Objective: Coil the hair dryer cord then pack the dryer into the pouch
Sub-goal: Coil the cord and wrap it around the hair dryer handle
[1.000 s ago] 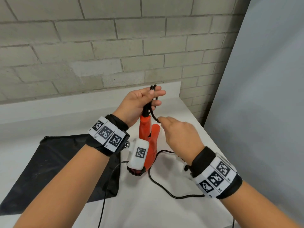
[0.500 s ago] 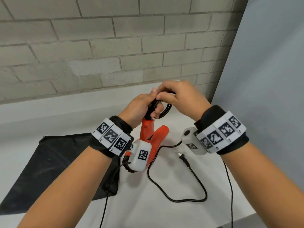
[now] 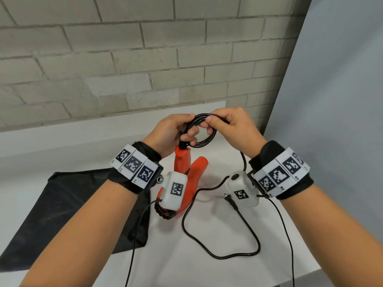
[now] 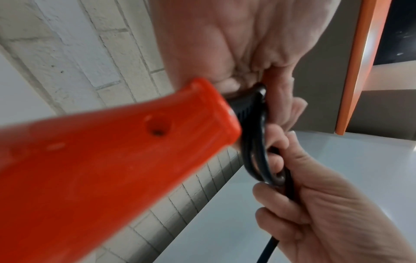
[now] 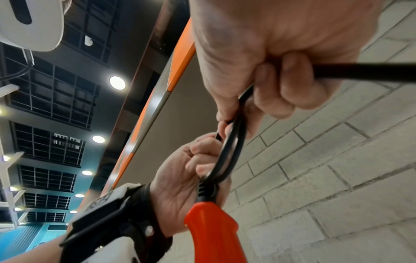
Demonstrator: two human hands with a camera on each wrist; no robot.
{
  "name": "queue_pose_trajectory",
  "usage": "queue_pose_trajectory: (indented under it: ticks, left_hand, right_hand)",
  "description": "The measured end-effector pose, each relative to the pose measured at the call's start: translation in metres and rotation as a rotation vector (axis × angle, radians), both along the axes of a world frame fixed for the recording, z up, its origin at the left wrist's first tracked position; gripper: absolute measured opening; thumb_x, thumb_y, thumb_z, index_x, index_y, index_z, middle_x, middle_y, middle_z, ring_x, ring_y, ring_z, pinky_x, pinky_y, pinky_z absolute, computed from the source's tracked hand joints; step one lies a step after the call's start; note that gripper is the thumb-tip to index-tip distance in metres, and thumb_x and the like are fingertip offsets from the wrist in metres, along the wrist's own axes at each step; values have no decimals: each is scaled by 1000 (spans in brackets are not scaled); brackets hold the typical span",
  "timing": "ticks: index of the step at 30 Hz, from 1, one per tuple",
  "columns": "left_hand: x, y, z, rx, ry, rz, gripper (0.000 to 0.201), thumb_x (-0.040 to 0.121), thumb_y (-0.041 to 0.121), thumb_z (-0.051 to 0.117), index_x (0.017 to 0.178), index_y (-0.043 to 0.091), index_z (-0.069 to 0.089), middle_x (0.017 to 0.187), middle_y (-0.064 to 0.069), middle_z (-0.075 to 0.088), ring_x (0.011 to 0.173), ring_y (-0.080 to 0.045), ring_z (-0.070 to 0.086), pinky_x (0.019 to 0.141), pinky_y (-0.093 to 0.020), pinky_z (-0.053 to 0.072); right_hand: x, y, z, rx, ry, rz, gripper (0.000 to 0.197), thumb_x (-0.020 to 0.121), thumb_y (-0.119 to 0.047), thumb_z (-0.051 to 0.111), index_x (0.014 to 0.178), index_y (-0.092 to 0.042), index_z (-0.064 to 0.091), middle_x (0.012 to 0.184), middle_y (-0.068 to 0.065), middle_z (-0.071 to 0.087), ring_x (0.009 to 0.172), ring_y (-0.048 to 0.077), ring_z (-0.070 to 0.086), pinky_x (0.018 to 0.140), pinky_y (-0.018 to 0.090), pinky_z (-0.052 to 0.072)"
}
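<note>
Your flat black fabric pouch (image 3: 68,212) lies on the tabletop; both hands (image 3: 170,132) (image 3: 232,129) pinch the glossy black cord's (image 3: 204,139) round loops above the orange plastic dryer (image 3: 191,179)

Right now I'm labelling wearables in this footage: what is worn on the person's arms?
Both forearms are bare. Each wrist carries a black band with white panels printed with black square markers, plus a white rounded camera pod bearing its own marker; thin black cables trail down.

One hair dryer (image 3: 187,179), one cord (image 3: 238,255), one pouch (image 3: 62,208), two hands.
</note>
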State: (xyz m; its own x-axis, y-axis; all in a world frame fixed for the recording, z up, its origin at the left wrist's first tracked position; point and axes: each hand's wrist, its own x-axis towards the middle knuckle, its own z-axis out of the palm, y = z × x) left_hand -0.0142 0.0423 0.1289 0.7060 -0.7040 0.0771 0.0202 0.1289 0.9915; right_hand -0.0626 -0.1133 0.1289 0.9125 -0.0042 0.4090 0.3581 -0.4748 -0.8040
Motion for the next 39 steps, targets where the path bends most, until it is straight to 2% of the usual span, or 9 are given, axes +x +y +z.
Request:
queue_pose_trajectory:
  ticks: [6, 10, 13, 16, 20, 27, 31, 35, 39]
  left_hand:
    - [1, 0, 0, 57, -66, -8, 30, 96, 18, 34, 72, 11, 51, 40, 14, 34, 36, -1, 25, 46, -14, 36]
    - [4, 0, -2, -28, 34, 12, 31, 96, 17, 29, 80, 7, 54, 45, 10, 44, 34, -2, 30, 46, -15, 39]
    - [6, 1, -4, -108, 79, 83, 33, 96, 15, 28, 87, 5, 58, 54, 7, 58, 37, -3, 34, 47, -17, 40]
    - [8, 2, -6, -142, 52, 151, 33, 96, 12, 27, 96, 5, 59, 76, 3, 74, 42, -4, 39, 52, -18, 44]
    - [7, 3, -10, -135, 1, 173, 32, 96, 10, 27, 101, 7, 58, 89, 5, 74, 50, -4, 46, 60, -17, 47]
    - [1, -4, -16, -102, -148, 264, 22, 95, 11, 37, 108, 17, 54, 105, 8, 65, 73, -1, 65, 76, -18, 50]
    - [-1, -10, -17, -31, -202, 333, 23, 96, 14, 35, 111, 12, 53, 116, -4, 59, 68, 1, 64, 68, -15, 46]
    - [-2, -10, -15, 89, -258, 295, 38, 98, 19, 27, 114, -2, 55, 106, -4, 62, 67, 7, 62, 66, -8, 46]
    - [-11, -9, -6, 258, -399, 186, 64, 98, 36, 13, 63, 17, 62, 52, 5, 64, 53, -2, 58, 58, -12, 46]
  right_hand:
    - [3, -2, -14, 171, -8, 90, 26, 95, -14, 39, 84, -14, 62, 69, 3, 59, 37, -1, 41, 41, 7, 29]
    - [3, 1, -49, -77, 40, -88, 24, 96, -13, 33, 107, -8, 54, 72, -3, 59, 52, 3, 48, 57, 23, 41]
    - [-7, 13, -69, -337, 180, -103, 43, 96, -13, 32, 138, -14, 25, 91, 5, 62, 80, 21, 59, 80, 38, 49]
    - [-21, 25, -79, -434, 281, -106, 50, 97, -18, 31, 143, -21, 12, 99, 14, 65, 89, 30, 63, 83, 44, 51]
    - [-34, 33, -77, -553, 254, -138, 41, 97, -21, 33, 138, -15, 27, 103, 15, 64, 87, 32, 61, 68, 34, 44]
    - [-42, 36, -53, -956, 65, -183, 31, 96, -10, 32, 126, -10, 40, 109, 9, 59, 87, 31, 61, 64, 34, 40]
    - [-43, 39, -41, -1034, -234, -227, 46, 70, -2, 23, 96, -7, 61, 73, 6, 59, 47, 22, 55, 40, 26, 32]
    - [-37, 29, -30, -1039, -386, -224, 29, 68, 4, 51, 90, -9, 62, 81, 9, 64, 49, 24, 55, 41, 28, 40]
    - [-28, 20, -1, -971, -426, -243, 29, 72, -8, 63, 100, -9, 61, 80, 10, 62, 55, 27, 58, 45, 30, 43]
